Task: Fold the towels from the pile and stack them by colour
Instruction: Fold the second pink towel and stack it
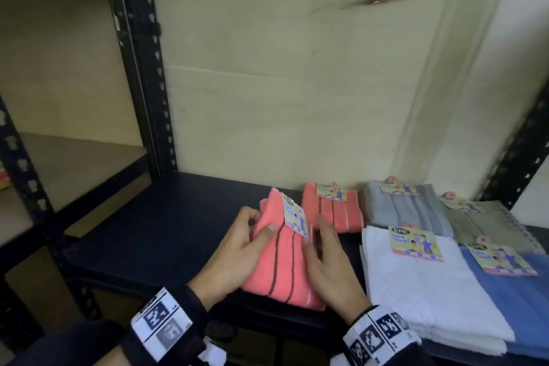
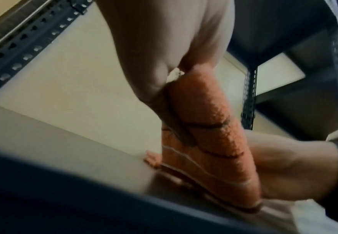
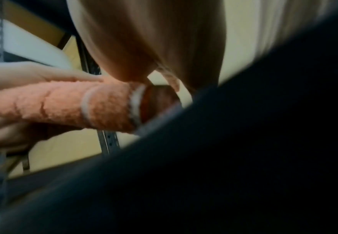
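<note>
A folded coral towel (image 1: 282, 264) with dark stripes and a paper label lies lifted at its left side over the dark shelf (image 1: 163, 217). My left hand (image 1: 255, 229) grips its left edge, thumb on top and fingers curled under; the left wrist view shows that grip on the coral towel (image 2: 214, 126). My right hand (image 1: 323, 246) lies with straight fingers against the towel's right edge. The right wrist view has the coral towel (image 3: 63, 104) end-on, with the left hand's fingers (image 3: 33, 76) above and below it. A second folded coral towel (image 1: 332, 211) sits just behind.
Folded towels lie to the right: grey (image 1: 407, 208), pale green (image 1: 487, 223), white (image 1: 424, 282) and blue (image 1: 517, 300), each labelled. A black perforated upright (image 1: 148, 68) stands at the left, the wall is close behind, and bare shelf surface lies left of the coral towel.
</note>
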